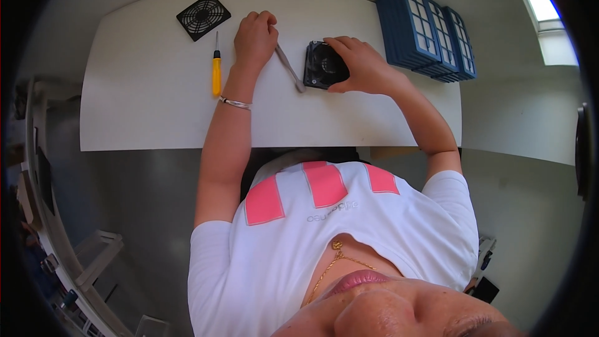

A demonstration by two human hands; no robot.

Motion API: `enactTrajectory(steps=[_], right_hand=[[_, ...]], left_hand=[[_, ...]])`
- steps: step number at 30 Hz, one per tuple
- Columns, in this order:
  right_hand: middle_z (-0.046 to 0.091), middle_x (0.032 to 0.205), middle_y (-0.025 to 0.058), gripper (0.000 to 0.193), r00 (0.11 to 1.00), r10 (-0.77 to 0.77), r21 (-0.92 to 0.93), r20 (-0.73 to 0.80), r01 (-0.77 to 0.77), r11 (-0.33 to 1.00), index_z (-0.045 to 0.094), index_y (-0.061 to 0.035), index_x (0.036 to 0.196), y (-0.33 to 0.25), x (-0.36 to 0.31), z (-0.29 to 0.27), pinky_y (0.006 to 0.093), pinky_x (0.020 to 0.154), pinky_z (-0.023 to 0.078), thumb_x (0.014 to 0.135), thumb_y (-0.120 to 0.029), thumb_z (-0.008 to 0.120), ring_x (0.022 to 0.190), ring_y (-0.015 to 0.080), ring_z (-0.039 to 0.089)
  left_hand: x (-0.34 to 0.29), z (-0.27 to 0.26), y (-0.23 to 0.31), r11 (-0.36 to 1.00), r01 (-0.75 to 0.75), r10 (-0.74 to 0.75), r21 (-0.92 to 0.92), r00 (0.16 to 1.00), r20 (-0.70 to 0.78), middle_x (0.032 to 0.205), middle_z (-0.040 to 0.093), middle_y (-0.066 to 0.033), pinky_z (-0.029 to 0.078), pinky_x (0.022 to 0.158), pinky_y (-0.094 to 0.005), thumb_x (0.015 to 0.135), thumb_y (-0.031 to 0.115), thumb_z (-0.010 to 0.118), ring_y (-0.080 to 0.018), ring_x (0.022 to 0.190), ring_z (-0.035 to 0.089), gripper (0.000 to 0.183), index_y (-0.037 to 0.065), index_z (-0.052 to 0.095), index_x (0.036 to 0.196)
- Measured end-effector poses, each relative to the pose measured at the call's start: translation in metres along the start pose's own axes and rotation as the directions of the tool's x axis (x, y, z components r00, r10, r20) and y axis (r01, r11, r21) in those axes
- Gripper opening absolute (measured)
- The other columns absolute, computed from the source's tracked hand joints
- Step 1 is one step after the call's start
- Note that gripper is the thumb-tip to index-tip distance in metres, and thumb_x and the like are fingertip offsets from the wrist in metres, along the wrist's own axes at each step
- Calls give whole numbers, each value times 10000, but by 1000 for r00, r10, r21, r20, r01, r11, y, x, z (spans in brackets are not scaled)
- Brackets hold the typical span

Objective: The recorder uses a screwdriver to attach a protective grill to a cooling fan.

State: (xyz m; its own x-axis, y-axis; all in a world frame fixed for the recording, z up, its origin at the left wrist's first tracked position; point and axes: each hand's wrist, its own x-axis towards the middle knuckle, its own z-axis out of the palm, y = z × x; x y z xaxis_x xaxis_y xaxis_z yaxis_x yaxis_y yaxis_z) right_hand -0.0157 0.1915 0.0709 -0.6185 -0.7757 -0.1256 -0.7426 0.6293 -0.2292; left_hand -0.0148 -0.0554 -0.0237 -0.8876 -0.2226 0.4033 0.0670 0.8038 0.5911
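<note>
Fan point(324, 65), a small black square one, sits on the white desk point(156, 118) roughly mid-desk, and everything else is easiest to place off it. Right hand point(362, 65) is draped over the fan's right side with the fingers curled onto its frame, so it's pinned flat. Left hand point(254, 39) is just to the left of the fan, fingers closed around the top end of a thin grey metal tool point(290, 68) whose tip angles down toward the fan's lower-left corner. Can't tell if the tip is actually touching the housing.

My take for doing this bit well: keep the right hand's weight on the frame so the fan doesn't skate, and bring the tool in low and slow at the corner.

Further left of the fan are 1 yellow-handled screwdriver point(216, 65) and 1 black grille point(203, 16), well apart from it. To the fan's right, 1 stack of blue filter frames point(424, 31).
</note>
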Motion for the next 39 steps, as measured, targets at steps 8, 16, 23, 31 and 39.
enactTrajectory(steps=[8,16,23,31,39], right_hand=[[517,1318,210,977,998,60,53,-37,-58,997,398,-6,1422,0,-3,10,449,1029,397,655,-414,845,1208,369,507],[452,1397,216,976,999,-6,205,-36,13,979,384,-22,1444,3,-3,12,435,1082,369,646,-305,869,1277,392,441],[482,1353,218,967,991,-45,240,-128,75,968,411,-15,1412,6,-3,21,438,1057,389,619,-322,873,1240,391,463],[502,1317,204,934,975,24,326,-220,51,944,437,-1,1371,6,-4,33,425,1060,392,606,-312,874,1230,377,463],[480,1306,183,894,944,32,355,-330,93,930,459,-10,1340,19,-5,42,419,1030,418,585,-274,861,1203,368,446]], left_hand=[[2,2,2,1000,11,-12,8,1000,23,888,636,-73,528,769,-356,828,70,639,-223,849,639,120,83,665,945],[3,1,2,1000,26,-27,10,999,34,894,635,-69,528,772,-346,831,72,642,-217,839,642,108,80,659,938],[3,1,-4,1000,7,-7,-9,1000,23,900,633,-76,527,772,-346,834,60,632,-224,825,643,119,74,660,948],[3,-9,3,1000,-26,25,11,999,42,933,634,-75,520,803,-372,813,69,645,-246,923,614,144,81,664,956],[0,-41,42,922,-233,360,-308,806,469,1220,604,-62,452,949,-354,666,271,862,-259,1136,538,637,124,619,1235]])
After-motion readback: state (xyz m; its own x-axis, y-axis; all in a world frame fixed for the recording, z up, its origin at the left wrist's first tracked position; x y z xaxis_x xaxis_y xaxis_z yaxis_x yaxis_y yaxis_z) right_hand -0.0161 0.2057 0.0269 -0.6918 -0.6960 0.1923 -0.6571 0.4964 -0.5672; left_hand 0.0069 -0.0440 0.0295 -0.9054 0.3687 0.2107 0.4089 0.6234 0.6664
